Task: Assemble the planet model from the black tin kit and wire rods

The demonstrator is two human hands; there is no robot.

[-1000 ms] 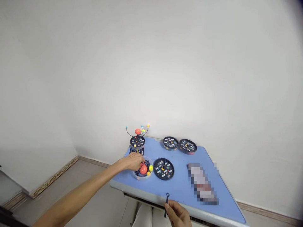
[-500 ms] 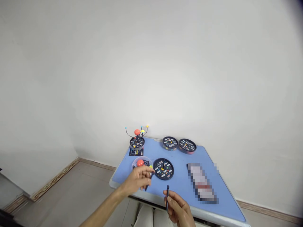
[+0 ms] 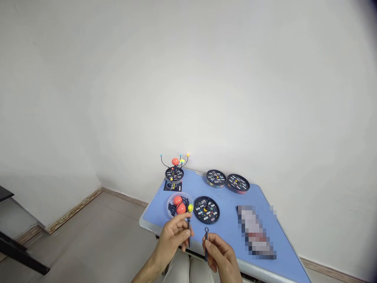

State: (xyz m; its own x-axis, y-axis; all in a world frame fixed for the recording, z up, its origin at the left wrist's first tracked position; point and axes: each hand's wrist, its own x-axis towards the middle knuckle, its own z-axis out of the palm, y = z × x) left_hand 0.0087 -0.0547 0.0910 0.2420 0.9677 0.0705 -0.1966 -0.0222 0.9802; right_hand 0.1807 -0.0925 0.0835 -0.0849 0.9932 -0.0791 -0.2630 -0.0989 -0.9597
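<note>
My left hand (image 3: 176, 235) pinches a slim black rod (image 3: 189, 232), held roughly upright over the front edge of the table. To its right, my right hand (image 3: 220, 253) grips a second black rod (image 3: 206, 247) that has a small ring at its top. The two rods are apart. Just beyond my left hand stands a clear round tub (image 3: 169, 200) holding two red ball halves, a yellow-green ball and several dark thin parts. Beside the tub lies a round black disc (image 3: 213, 214) printed with planets and labels, a short black post rising from it.
An assembled solar-system model (image 3: 174, 173) stands at the back left on a dark printed card (image 3: 168, 186). Two lidded round tubs (image 3: 216, 178) sit along the back edge. A pixelated flat object (image 3: 255, 232) lies on the right of the blue table (image 3: 229, 232).
My left hand has drawn back from the tub toward my right hand, bringing its black rod upright. The rod in my right hand has turned, so its ring now shows.
</note>
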